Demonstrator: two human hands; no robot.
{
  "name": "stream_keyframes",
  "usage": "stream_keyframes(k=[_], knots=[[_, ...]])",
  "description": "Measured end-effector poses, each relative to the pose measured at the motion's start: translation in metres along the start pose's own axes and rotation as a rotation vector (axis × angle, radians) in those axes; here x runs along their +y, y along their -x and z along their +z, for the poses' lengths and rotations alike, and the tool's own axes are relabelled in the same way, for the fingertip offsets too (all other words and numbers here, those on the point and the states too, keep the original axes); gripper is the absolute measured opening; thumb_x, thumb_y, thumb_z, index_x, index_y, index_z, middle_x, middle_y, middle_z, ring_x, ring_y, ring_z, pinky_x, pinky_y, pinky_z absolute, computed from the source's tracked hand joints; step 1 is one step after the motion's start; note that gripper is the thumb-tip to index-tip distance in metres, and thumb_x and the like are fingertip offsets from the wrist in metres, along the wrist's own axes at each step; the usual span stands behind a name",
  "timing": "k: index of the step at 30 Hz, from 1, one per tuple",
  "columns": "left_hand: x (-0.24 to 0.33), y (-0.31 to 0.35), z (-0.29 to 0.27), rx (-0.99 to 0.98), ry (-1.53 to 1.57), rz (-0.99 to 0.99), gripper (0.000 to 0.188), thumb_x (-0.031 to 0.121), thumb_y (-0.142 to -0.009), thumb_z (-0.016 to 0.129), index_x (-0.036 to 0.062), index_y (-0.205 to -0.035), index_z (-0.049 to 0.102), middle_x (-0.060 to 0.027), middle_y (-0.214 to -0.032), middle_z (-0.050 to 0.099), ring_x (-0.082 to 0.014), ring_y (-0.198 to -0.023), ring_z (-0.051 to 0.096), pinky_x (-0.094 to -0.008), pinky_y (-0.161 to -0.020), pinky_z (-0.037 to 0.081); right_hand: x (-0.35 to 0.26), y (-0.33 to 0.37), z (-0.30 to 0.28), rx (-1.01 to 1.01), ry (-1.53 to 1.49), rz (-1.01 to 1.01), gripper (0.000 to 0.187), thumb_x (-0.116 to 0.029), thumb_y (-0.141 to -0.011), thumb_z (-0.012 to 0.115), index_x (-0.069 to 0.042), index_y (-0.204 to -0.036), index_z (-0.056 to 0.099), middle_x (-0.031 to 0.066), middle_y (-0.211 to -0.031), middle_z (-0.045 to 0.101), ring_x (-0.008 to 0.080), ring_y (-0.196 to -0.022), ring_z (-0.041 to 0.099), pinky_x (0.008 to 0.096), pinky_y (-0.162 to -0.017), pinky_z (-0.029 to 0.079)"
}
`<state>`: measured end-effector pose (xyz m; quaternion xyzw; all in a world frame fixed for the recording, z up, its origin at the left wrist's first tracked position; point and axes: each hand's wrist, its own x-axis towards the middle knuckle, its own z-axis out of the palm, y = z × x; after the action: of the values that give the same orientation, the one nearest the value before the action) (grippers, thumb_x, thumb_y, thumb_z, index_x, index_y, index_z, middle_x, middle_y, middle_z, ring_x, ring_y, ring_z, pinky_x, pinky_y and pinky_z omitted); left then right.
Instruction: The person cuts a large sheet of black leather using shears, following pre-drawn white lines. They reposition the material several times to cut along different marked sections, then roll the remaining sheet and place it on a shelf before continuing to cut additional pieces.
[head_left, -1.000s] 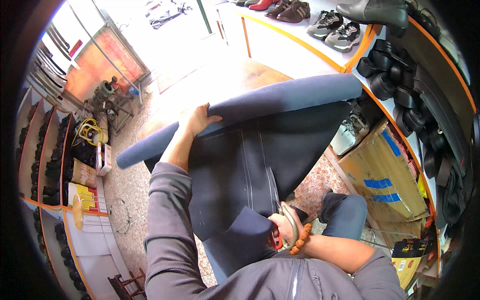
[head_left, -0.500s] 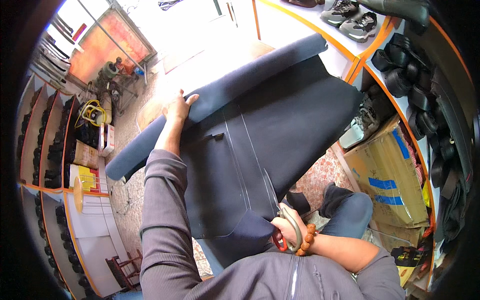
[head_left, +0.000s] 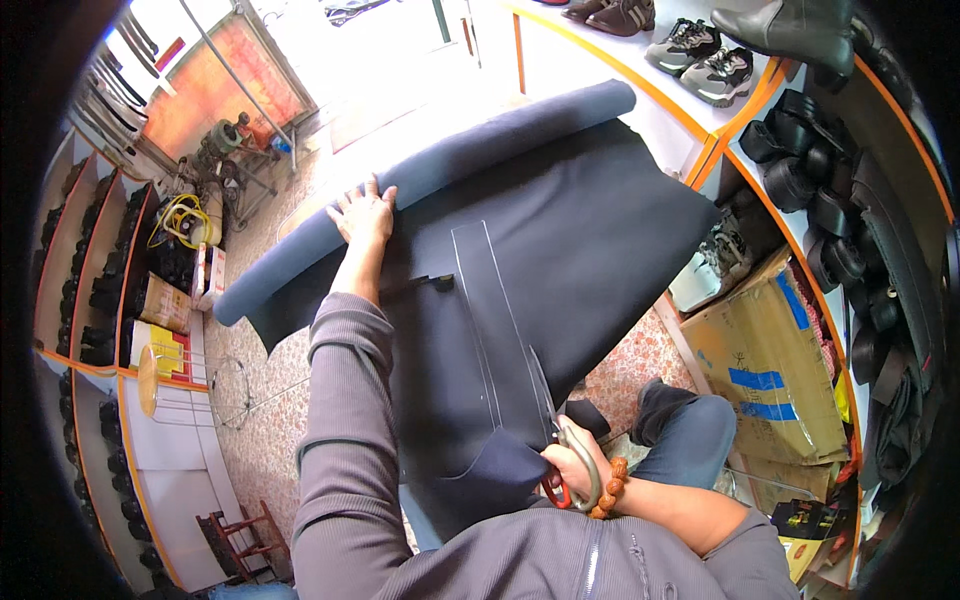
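Black sheet material (head_left: pixel 600 240) spreads over the person's lap, running far to a blue-grey roll (head_left: pixel 510 140). The left hand (head_left: pixel 367 217) rests on the roll's left part, fingers spread, gripping nothing. The right hand (head_left: pixel 572 462), near, grasps scissors (head_left: pixel 590 455) by red and grey handles, blades pointing far beside pale lines (head_left: pixel 508 284). Compared with one second ago, more sheet shows, uncovering the lines' far ends and a small black flap (head_left: pixel 443 284) to their left.

Found leather-like sheet (head_left: pixel 600 230) in front, its roll (head_left: pixel 510 130) along the far edge, partly under left hand (head_left: pixel 364 214); scissors (head_left: pixel 591 458) in right hand (head_left: pixel 570 462). Located shelving (head_left: pixel 75 362) left, sneakers (head_left: pixel 722 78) on counter (head_left: pixel 610 50) ahead-right (boot (head_left: pixel 795 35) beside them), cardboard box (head_left: pixel 765 350) nearer, at right.
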<state>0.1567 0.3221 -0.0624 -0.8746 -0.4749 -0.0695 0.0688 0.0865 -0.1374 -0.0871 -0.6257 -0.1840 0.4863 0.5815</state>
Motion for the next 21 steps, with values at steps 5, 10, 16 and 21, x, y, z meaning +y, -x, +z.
stream_keyframes(k=[5, 10, 16, 21], knots=[[-0.003, -0.025, 0.01, -0.058, 0.074, -0.027, 0.065, 0.056, -0.092, 0.037, 0.02, -0.146, 0.029, -0.0199, -0.149, 0.025, -0.0385, -0.14, 0.016, -0.0597, -0.11, 0.009, 0.009, -0.005, -0.004, 0.014, 0.033, -0.055, 0.022, -0.003, -0.08, 0.052, -0.001, -0.102, 0.049, 0.0044, -0.063, 0.058, 0.0083, -0.045, 0.05, 0.0225, -0.042, 0.041], [0.006, 0.066, -0.013, 0.246, 0.311, 0.311, 0.055, 0.034, -0.085, 0.061, 0.0104, -0.133, 0.046, -0.0229, -0.141, 0.035, -0.0399, -0.133, 0.029, -0.0538, -0.108, 0.023, 0.017, -0.006, 0.002, 0.018, 0.069, -0.068, 0.022, -0.005, -0.082, 0.051, -0.001, -0.103, 0.051, 0.004, -0.063, 0.058, 0.0096, -0.046, 0.052, 0.0228, -0.043, 0.043], [0.02, 0.289, -0.07, -0.112, 0.931, 0.572, 0.033, 0.023, -0.081, 0.068, 0.005, -0.106, 0.057, -0.0146, -0.109, 0.055, -0.032, -0.106, 0.054, -0.04, -0.09, 0.046, -0.002, 0.005, 0.007, 0.038, -0.055, 0.111, 0.021, -0.02, -0.085, 0.058, -0.004, -0.083, 0.044, 0.0062, -0.064, 0.052, 0.0136, -0.052, 0.048, 0.03, -0.048, 0.041], [0.03, 0.307, -0.098, -0.419, 0.698, 0.576, 0.03, 0.031, -0.082, 0.066, 0.0048, -0.093, 0.056, -0.0112, -0.091, 0.058, -0.0294, -0.081, 0.062, -0.0389, -0.07, 0.05, -0.01, 0.009, 0.018, 0.123, -0.069, -0.012, 0.043, -0.05, -0.094, 0.049, -0.008, -0.084, 0.042, -0.0005, -0.06, 0.042, 0.0088, -0.045, 0.041, 0.0251, -0.041, 0.037]])
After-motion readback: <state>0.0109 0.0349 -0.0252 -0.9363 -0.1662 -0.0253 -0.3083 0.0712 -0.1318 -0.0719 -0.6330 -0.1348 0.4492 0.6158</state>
